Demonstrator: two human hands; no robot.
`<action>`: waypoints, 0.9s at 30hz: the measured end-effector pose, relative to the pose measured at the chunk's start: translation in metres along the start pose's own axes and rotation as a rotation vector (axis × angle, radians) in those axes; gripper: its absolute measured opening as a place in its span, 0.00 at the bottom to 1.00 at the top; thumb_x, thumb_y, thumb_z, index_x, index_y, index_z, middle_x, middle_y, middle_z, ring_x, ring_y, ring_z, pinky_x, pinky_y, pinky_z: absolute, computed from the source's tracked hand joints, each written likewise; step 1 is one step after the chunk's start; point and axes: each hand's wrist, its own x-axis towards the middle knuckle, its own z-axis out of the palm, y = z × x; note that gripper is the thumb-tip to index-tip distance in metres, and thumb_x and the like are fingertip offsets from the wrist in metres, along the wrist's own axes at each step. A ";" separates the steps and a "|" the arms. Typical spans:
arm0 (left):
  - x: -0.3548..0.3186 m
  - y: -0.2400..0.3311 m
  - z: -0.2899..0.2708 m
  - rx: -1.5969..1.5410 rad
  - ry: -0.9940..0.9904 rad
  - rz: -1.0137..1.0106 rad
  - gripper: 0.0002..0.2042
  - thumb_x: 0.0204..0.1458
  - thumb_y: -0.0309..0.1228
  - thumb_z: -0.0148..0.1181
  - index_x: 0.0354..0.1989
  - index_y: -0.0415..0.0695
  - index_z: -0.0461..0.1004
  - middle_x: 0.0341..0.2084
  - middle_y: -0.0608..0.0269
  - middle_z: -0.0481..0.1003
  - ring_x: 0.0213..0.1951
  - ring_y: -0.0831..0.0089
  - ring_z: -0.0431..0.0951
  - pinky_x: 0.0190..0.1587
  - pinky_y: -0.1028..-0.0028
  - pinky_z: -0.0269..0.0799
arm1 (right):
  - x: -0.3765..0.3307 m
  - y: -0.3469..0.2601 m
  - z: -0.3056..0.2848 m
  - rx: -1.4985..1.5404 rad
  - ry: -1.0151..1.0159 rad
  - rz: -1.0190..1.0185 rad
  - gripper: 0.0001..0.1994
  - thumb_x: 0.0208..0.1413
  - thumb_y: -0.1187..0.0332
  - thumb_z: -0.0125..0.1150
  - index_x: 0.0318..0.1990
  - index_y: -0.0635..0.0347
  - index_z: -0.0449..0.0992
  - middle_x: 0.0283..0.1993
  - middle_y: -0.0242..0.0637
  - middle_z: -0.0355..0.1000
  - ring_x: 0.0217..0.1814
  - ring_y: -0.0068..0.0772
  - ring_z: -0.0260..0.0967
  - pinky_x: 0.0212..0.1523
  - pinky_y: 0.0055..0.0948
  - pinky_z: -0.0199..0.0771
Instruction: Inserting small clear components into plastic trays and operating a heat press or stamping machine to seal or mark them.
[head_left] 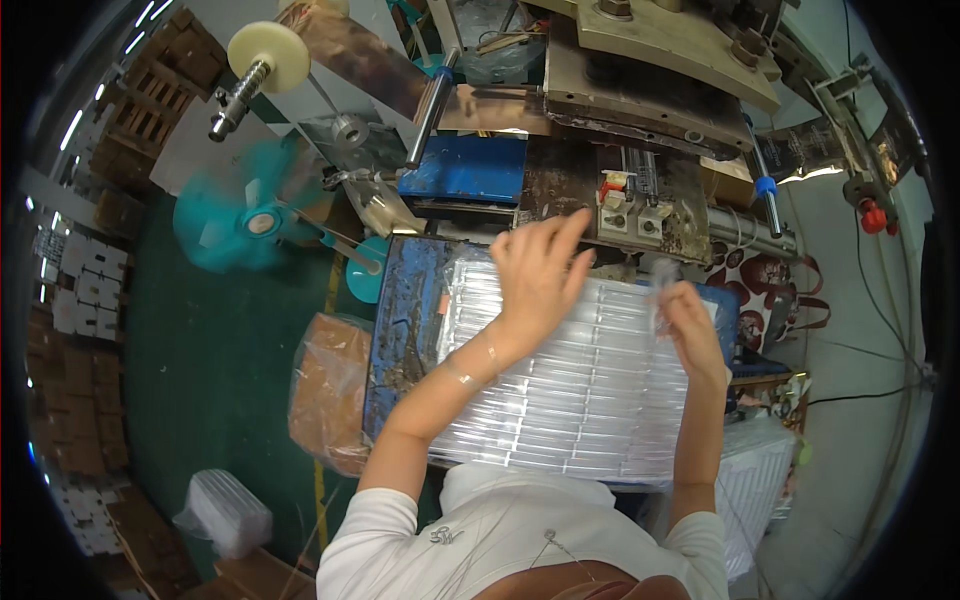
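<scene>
Green floor fills the left of the frame, with a teal fan at mid-left and stacked boxes along the far left edge. At centre, the left hand has its fingers loosely spread, fingertips near the metal jig; nothing shows in its grasp. Right of centre, the right hand pinches a clear piece, blurred, between thumb and fingers, above the tray's right side. The clear tray lies mid-frame in ribbed rows; whether its slots are filled I cannot tell. A brown box in clear plastic sits left of the tray. Worn blue bench shows at the tray's left, and a press stands at the upper right.
</scene>
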 end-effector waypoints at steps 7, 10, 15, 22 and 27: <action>0.057 0.022 0.043 0.168 0.080 0.190 0.21 0.38 0.42 0.56 0.43 0.50 0.67 0.33 0.60 0.65 0.41 0.65 0.60 0.42 0.67 0.50 | 0.010 -0.043 -0.014 0.052 0.453 -0.256 0.15 0.55 0.60 0.43 0.49 0.52 0.59 0.29 0.31 0.64 0.26 0.16 0.61 0.18 0.13 0.61; 0.074 0.017 0.054 0.268 -0.022 0.260 0.18 0.37 0.43 0.57 0.37 0.50 0.68 0.29 0.60 0.66 0.42 0.64 0.60 0.42 0.66 0.50 | 0.039 -0.048 -0.029 -0.040 0.542 -0.218 0.16 0.54 0.59 0.45 0.47 0.54 0.62 0.27 0.29 0.64 0.23 0.14 0.60 0.17 0.11 0.59; 0.048 0.055 0.015 0.104 0.267 0.345 0.15 0.32 0.35 0.58 0.33 0.52 0.70 0.23 0.72 0.66 0.33 0.76 0.65 0.40 0.71 0.49 | 0.097 -0.045 -0.032 -0.170 0.598 -0.372 0.14 0.50 0.61 0.51 0.42 0.58 0.67 0.27 0.29 0.64 0.25 0.15 0.59 0.21 0.14 0.58; -0.077 0.065 -0.058 -0.812 -0.535 -0.253 0.14 0.36 0.36 0.63 0.34 0.48 0.71 0.18 0.72 0.66 0.27 0.75 0.66 0.36 0.73 0.54 | 0.134 -0.066 0.020 -0.846 0.597 -0.417 0.19 0.44 0.57 0.55 0.33 0.68 0.70 0.26 0.36 0.67 0.28 0.25 0.62 0.32 0.23 0.60; -0.131 0.065 -0.064 -1.005 -0.937 -0.515 0.15 0.39 0.38 0.61 0.34 0.46 0.69 0.16 0.69 0.66 0.24 0.72 0.66 0.27 0.74 0.61 | 0.155 -0.057 0.011 -0.726 0.552 -0.562 0.22 0.47 0.58 0.50 0.43 0.68 0.66 0.47 0.46 0.62 0.50 0.34 0.57 0.52 0.27 0.50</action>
